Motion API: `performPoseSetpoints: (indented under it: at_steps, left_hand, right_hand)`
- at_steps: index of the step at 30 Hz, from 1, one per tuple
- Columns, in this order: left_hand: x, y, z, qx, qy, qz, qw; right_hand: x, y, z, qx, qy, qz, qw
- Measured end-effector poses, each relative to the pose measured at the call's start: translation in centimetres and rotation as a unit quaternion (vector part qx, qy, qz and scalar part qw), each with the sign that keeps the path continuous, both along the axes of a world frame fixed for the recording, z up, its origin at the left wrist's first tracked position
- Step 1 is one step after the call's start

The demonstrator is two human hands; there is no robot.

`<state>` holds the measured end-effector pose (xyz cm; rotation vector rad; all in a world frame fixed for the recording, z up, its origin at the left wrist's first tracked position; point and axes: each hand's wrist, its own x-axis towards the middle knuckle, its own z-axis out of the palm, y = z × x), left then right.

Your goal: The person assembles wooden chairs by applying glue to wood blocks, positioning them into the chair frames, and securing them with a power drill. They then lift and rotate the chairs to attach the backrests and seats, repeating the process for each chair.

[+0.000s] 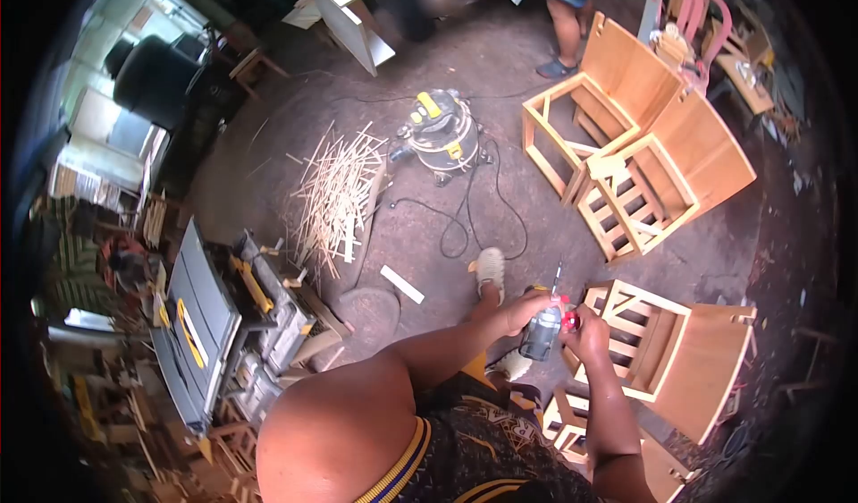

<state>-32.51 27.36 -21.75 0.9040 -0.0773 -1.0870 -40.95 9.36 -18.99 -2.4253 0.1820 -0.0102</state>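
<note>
Head view: slatted wooden frames (653, 298) at right stand joined, with broad boards (706, 360) on them; this much appears done, while any work left on them cannot be determined. A strip heap (338, 199) lies left of the vacuum (444, 145), upper centre. The drill (539, 335) is right of centre, just beside the nearest frame; my left hand (521, 315) grasps its front end. My right hand (589, 334) closes on a red part (570, 321). The bit (558, 278) contacts no wood.
</note>
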Motion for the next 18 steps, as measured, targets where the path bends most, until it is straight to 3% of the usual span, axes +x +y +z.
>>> performPoseSetpoints:
  at_steps: [5,7,11,16,17,18]
  left_hand:
    - [-3.8,2.3,6.0,-0.021,0.061,0.047,0.997]
    - [-4.6,3.3,8.1,0.014,0.091,0.064,0.994]
    - [-4.8,6.2,11.5,0.096,0.028,0.119,0.988]
    - [-2.1,13.4,13.0,0.156,-0.014,0.215,0.964]
    - [-1.8,15.1,13.6,0.157,-0.021,0.242,0.957]
    - [-1.1,17.2,13.3,0.157,-0.019,0.247,0.956]
  right_hand:
    - [-3.4,2.7,5.9,0.01,0.004,-0.027,1.0]
    - [-4.7,3.7,5.8,0.084,-0.04,-0.024,0.995]
    - [-7.9,3.7,7.8,0.155,0.041,-0.052,0.986]
    - [-15.6,-1.0,2.1,0.12,0.026,-0.186,0.975]
    - [-17.5,-2.4,0.8,0.136,0.108,-0.224,0.959]
    - [-19.1,-3.3,0.1,0.058,0.102,-0.226,0.967]
